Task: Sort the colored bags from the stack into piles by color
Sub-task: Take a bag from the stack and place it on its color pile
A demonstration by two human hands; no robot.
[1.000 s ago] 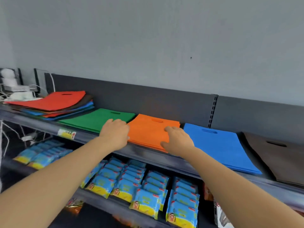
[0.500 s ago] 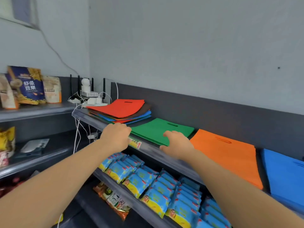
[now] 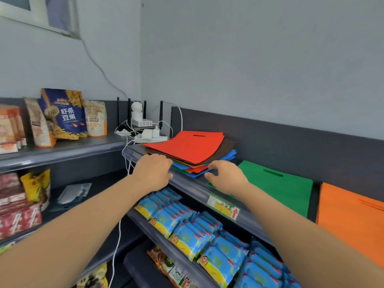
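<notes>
A mixed stack of flat bags (image 3: 216, 161) lies on the top shelf (image 3: 187, 183) by the corner, with a red bag (image 3: 187, 145) on top and brown, blue, orange and green edges below. To its right lie a green pile (image 3: 276, 183) and an orange pile (image 3: 349, 217). My left hand (image 3: 153, 171) hovers at the stack's front left edge, fingers curled and empty. My right hand (image 3: 225, 177) is at the stack's front right corner, fingers spread, holding nothing.
A power strip with chargers (image 3: 149, 136) and a router sit behind the stack, with white cables (image 3: 126, 161) hanging down. Snack pouches (image 3: 62, 115) stand on the left shelf. Blue and yellow packets (image 3: 187, 225) fill the shelf below. A price label (image 3: 223, 206) is on the shelf rim.
My view and both hands have swung left, from the orange pile past the green pile to the mixed stack. Both hands stay empty.
</notes>
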